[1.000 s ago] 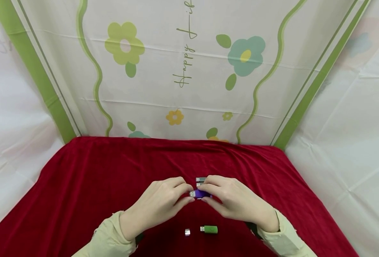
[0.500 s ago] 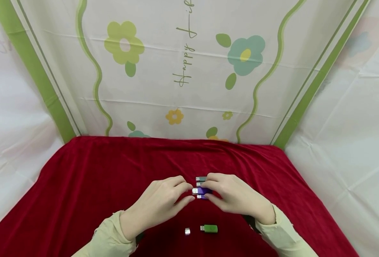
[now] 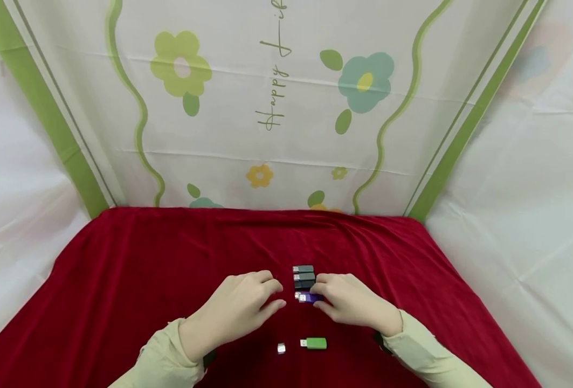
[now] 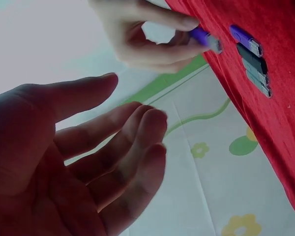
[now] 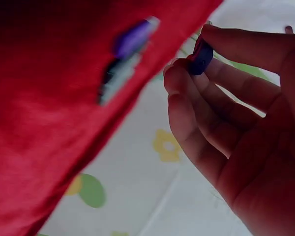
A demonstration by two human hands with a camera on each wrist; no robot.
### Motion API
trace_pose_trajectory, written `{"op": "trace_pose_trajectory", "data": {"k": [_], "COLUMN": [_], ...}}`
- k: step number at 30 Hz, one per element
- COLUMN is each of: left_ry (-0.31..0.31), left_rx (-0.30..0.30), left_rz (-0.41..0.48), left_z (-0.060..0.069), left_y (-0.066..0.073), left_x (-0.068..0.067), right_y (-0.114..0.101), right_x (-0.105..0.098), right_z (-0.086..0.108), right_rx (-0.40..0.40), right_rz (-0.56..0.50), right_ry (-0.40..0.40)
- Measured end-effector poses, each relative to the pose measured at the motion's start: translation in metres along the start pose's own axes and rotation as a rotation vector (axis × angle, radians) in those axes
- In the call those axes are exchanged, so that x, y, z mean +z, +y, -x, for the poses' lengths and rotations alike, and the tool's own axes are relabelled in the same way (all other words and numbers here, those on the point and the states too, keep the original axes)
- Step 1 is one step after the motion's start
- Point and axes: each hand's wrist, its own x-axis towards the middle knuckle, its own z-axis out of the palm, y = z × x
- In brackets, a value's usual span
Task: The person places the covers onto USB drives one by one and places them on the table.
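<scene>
In the head view my right hand (image 3: pixel 351 300) pinches a purple USB stick (image 3: pixel 310 297) between thumb and fingers, its metal plug pointing left. The same held stick (image 4: pixel 200 35) shows in the left wrist view, raised apart from the row. That row has a second purple USB stick (image 4: pixel 243 37), a black stick (image 4: pixel 251 58) and two grey sticks (image 3: pixel 304 268), side by side on the cloth. My left hand (image 3: pixel 242 302) is left of them with thumb and fingers apart, holding nothing; its palm (image 4: pixel 49 191) also looks bare.
A green USB stick (image 3: pixel 316 343) lies nearer me on the red cloth (image 3: pixel 208 248), plug to the left. Beside it is a small silver piece (image 3: pixel 281 348), its kind unclear. White printed fabric walls (image 3: pixel 286 140) enclose the back and sides.
The left fingers, earlier at the plug end of the purple stick, have drawn away left. My right hand has brought that stick slightly nearer me, uncovering the black stick. The view shifted slightly.
</scene>
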Motion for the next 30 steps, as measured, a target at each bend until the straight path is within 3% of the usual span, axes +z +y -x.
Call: {"op": "trace_pose_trajectory", "data": {"k": [12,25,30], "left_ry": [-0.193,-0.224,-0.235], "left_rx": [-0.025,-0.019,-0.023], "left_rz": [-0.011,-0.010,-0.010], "left_z": [0.003,0.005,0.005], "left_y": [0.002,0.004,0.005], "left_x": [0.006,0.012,0.013], "right_y": [-0.001,-0.007,-0.011], "right_x": [0.030,0.028,0.016], "right_z": [-0.002,-0.005,-0.003], "right_rx": [-0.018,0.022,0.043], "right_rz": [0.057,0.128,0.061], "right_ry": [-0.073,-0.076,-0.073]}}
